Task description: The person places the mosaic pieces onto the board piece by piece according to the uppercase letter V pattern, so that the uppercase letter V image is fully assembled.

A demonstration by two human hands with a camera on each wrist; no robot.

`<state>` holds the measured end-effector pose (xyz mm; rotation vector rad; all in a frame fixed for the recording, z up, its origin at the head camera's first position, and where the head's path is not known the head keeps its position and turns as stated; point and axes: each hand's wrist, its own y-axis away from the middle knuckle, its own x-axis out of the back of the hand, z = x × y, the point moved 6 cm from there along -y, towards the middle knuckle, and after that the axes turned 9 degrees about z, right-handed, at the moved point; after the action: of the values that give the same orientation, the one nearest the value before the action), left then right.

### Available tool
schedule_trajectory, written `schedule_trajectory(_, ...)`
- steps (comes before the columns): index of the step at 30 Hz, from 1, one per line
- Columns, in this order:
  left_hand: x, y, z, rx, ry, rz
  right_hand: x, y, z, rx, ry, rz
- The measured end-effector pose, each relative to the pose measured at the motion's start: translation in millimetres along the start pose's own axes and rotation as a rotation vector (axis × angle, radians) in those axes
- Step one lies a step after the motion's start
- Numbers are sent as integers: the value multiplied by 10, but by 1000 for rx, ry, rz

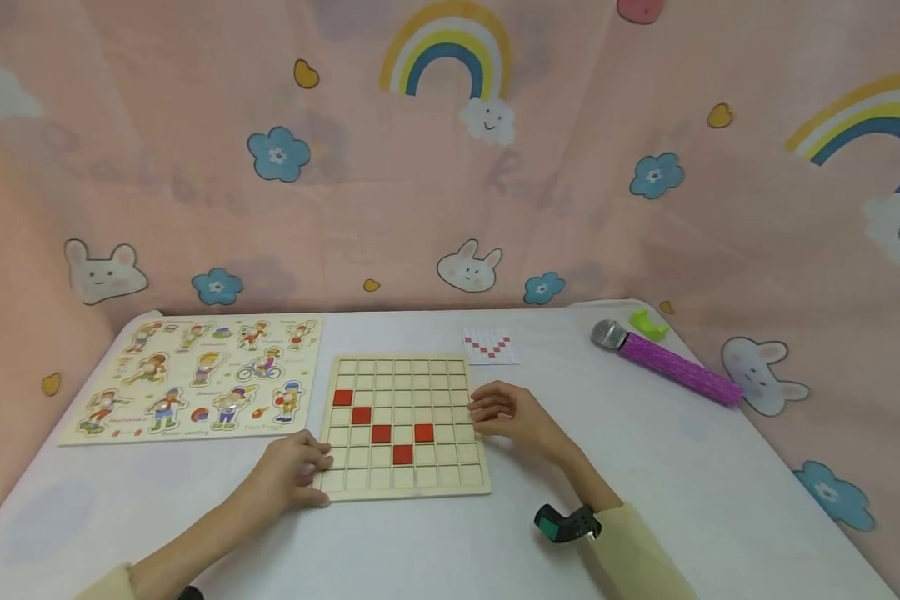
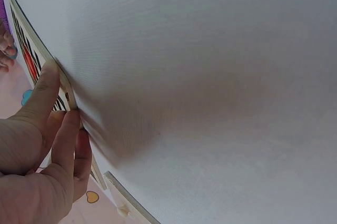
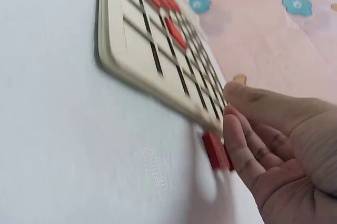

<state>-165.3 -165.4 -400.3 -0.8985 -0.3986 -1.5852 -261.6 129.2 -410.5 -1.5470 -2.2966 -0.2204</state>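
A square wooden grid board (image 1: 435, 382) lies flat on the table, with several red square tiles (image 1: 381, 434) set in its cells. Its near left corner is gripped by my left hand (image 1: 288, 471), the thumb at the corner and the fingers along the left edge. My right hand (image 1: 513, 417) is at the board's right edge, fingers loosely bent. In the right wrist view, loose red tiles (image 3: 216, 151) sit beside the board's edge, close under the fingertips. No tile shows between thumb and index finger. The head view hides those loose tiles behind the hand.
A small card (image 1: 491, 346) with a red V pattern lies behind the board. On the left is a picture puzzle board (image 1: 225, 375) of sporting figures. A purple microphone (image 1: 678, 367) and a lime-green piece (image 1: 648, 324) lie at the back right, near the printed curtain (image 1: 390, 208).
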Motion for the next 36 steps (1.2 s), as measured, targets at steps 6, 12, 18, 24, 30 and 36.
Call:
schedule_trajectory(6, 8, 7, -2, -1, 9, -1, 311, 18, 86, 48, 187, -22)
schedule_trajectory(12, 13, 5, -7, 17, 57, -5, 327, 33, 141, 63, 230, -21)
schedule_trajectory(18, 16, 6, 5, -5, 31, 1, 302, 18, 185, 84, 284, 23)
schedule_trajectory(24, 5, 27, -13, -17, -26, -8, 257, 37, 170, 53, 275, 59)
schedule_trajectory(30, 18, 30, -20, -20, -28, -5, 165, 24, 33, 1, 185, 140)
schedule_trajectory(36, 18, 9, 9, -51, -36, 2, 87, -32, -86, -26, 207, 190)
